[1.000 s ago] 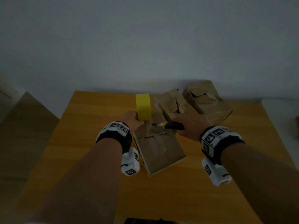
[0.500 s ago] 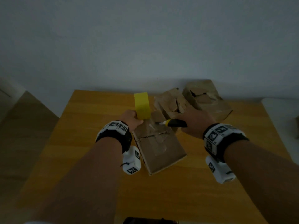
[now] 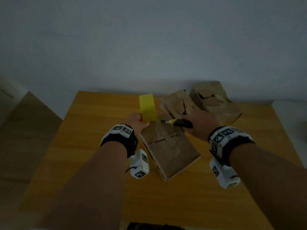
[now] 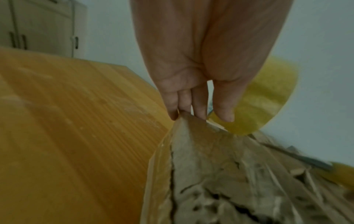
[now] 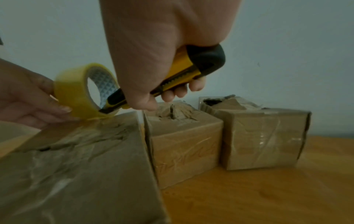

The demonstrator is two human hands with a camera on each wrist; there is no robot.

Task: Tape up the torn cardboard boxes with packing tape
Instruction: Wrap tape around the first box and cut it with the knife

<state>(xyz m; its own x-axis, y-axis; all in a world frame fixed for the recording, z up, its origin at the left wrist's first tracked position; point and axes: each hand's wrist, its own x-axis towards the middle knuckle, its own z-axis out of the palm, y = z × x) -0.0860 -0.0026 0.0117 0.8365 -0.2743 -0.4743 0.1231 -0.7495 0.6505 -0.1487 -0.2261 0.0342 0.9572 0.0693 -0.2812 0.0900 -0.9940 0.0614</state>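
A torn cardboard box (image 3: 172,151) lies in the middle of the wooden table, its top cracked and wrinkled under clear tape. My left hand (image 3: 137,121) holds a yellow roll of packing tape (image 3: 147,107) upright at the box's far left corner (image 4: 184,121). My right hand (image 3: 201,123) grips a yellow and black utility knife (image 3: 179,123); its tip points left at the base of the tape roll (image 5: 76,94). In the right wrist view the knife (image 5: 184,72) reaches the roll's lower edge above the nearest box (image 5: 80,163).
Two more torn boxes stand behind, one in the middle (image 3: 177,104) (image 5: 184,142) and one at the far right (image 3: 214,100) (image 5: 262,136), close to the grey wall. The wooden table (image 3: 93,146) has bare surface to the left and front. A cabinet (image 4: 38,25) stands left.
The right hand has drawn the knife slightly to the right and nearer the tape roll's base. The left hand and tape roll stay almost in place.
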